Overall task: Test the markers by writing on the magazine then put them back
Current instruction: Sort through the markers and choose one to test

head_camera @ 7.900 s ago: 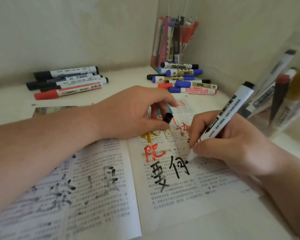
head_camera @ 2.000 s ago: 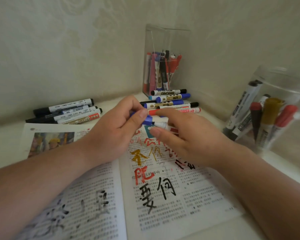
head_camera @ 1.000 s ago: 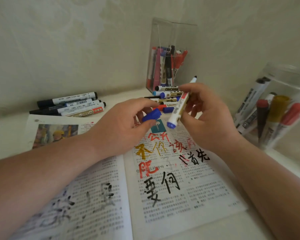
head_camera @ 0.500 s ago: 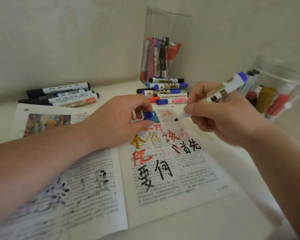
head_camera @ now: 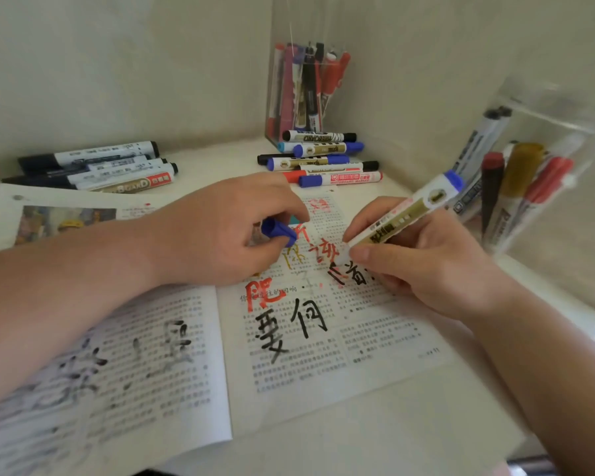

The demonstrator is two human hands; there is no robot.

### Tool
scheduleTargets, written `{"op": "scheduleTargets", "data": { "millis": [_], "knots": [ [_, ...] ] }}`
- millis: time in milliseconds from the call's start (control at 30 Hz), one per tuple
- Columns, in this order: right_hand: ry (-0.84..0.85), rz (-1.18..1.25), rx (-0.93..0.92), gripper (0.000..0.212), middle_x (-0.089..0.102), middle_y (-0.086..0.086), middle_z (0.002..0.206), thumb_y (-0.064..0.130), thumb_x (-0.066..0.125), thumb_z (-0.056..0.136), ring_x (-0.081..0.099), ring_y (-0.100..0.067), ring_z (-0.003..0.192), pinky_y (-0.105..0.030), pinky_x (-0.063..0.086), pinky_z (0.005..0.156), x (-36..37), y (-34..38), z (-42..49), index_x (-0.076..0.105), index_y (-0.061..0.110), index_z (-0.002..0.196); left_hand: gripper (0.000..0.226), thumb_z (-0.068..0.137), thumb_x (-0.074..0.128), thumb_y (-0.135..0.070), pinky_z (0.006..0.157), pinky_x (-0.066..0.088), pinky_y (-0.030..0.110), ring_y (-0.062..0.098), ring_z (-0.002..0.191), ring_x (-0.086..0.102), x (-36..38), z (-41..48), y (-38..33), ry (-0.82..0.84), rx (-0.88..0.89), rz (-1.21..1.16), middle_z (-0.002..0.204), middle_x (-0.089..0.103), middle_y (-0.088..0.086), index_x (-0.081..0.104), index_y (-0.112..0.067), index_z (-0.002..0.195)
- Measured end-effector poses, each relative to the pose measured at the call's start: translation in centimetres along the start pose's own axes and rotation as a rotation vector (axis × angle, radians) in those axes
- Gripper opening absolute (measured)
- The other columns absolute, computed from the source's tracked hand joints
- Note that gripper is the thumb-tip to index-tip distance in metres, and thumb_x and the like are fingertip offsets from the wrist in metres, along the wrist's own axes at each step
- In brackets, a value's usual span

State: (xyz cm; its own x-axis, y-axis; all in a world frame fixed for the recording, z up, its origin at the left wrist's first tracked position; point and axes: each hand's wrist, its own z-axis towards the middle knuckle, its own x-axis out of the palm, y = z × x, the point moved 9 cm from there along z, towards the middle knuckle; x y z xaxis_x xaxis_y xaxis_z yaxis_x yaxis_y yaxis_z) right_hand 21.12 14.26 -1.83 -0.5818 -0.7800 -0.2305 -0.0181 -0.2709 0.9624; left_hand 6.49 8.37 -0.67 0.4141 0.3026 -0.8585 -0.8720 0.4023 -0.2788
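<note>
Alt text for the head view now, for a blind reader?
The right hand grips an uncapped blue-ended marker, tip down at the right page of the open magazine among red, gold and black handwritten characters. The left hand pinches the blue cap over the page. Loose markers lie behind, near two clear marker holders.

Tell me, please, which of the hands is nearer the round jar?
Right. The right hand, gripping a marker, sits just left of the jar; the left hand, pinching the blue cap, lies farther left over the magazine.
</note>
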Motion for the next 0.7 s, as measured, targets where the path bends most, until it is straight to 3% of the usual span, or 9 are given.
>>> {"op": "scheduleTargets", "data": {
  "millis": [100, 233, 333, 433, 567, 700],
  "knots": [
    [-0.034, -0.03, -0.023, 0.013, 0.058, 0.01, 0.056, -0.009, 0.071, 0.085, 0.05, -0.001, 0.044, -0.008, 0.037, 0.045, -0.2, 0.0, -0.2, 0.066, 0.002, 0.091, 0.03, 0.091, 0.06, -0.033, 0.084, 0.043, 0.024, -0.005, 0.089, 0.048, 0.4, 0.0, -0.3, 0.033, 0.028, 0.087, 0.102, 0.058, -0.019, 0.067, -0.027, 0.12],
    [-0.052, -0.02, -0.01, 0.012, 0.05, 0.0, 0.054, 0.021, 0.077, 0.079, 0.038, -0.012, 0.046, -0.02, 0.03, 0.043, -0.4, -0.2, -0.2, 0.073, 0.011, 0.084, 0.031, 0.091, 0.058, -0.041, 0.081, 0.037, 0.027, -0.002, 0.085, 0.041, 0.5, 0.0, 0.2, 0.037, 0.015, 0.166, 0.098, 0.065, -0.014, 0.068, -0.03, 0.118],
    [-0.071, 0.008, 0.004, 0.008, 0.053, -0.003, 0.058, 0.014, 0.076, 0.078, 0.04, -0.011, 0.045, -0.019, 0.032, 0.042, -0.7, -0.5, 0.0, 0.072, 0.013, 0.085, 0.033, 0.097, 0.049, -0.042, 0.08, 0.042, 0.034, 0.002, 0.087, 0.04, 0.5, 0.1, 0.1, 0.039, 0.019, 0.176, 0.098, 0.064, -0.013, 0.068, -0.03, 0.12],
    [-0.077, 0.038, 0.011, 0.017, 0.059, -0.005, 0.066, 0.012, 0.08, 0.074, 0.045, -0.009, 0.046, -0.017, 0.034, 0.042, -0.9, -0.8, 0.1, 0.072, 0.018, 0.088, 0.038, 0.101, 0.043, -0.037, 0.085, 0.039, 0.029, 0.007, 0.094, 0.046, -0.5, 0.1, -0.8, -0.053, 0.058, 0.133, 0.105, 0.059, -0.009, 0.067, -0.022, 0.127],
    [-0.049, 0.042, 0.008, 0.017, 0.061, 0.005, 0.06, -0.009, 0.074, 0.081, 0.048, -0.003, 0.045, -0.013, 0.036, 0.044, -0.5, -0.5, 0.0, 0.068, 0.006, 0.088, 0.028, 0.102, 0.055, -0.033, 0.088, 0.044, 0.017, 0.006, 0.095, 0.057, -1.7, -0.2, -1.2, -0.152, 0.047, 0.028, 0.111, 0.057, -0.004, 0.068, -0.017, 0.12],
    [-0.007, 0.07, 0.022, 0.011, 0.054, 0.002, 0.053, -0.004, 0.07, 0.079, 0.042, -0.006, 0.042, -0.014, 0.033, 0.043, -0.1, -0.3, -0.1, 0.069, 0.007, 0.081, 0.023, 0.091, 0.069, -0.028, 0.088, 0.043, 0.01, 0.002, 0.093, 0.06, -1.2, -0.3, -0.8, -0.108, 0.008, -0.067, 0.106, 0.062, -0.007, 0.073, -0.016, 0.11]
  ]
}}
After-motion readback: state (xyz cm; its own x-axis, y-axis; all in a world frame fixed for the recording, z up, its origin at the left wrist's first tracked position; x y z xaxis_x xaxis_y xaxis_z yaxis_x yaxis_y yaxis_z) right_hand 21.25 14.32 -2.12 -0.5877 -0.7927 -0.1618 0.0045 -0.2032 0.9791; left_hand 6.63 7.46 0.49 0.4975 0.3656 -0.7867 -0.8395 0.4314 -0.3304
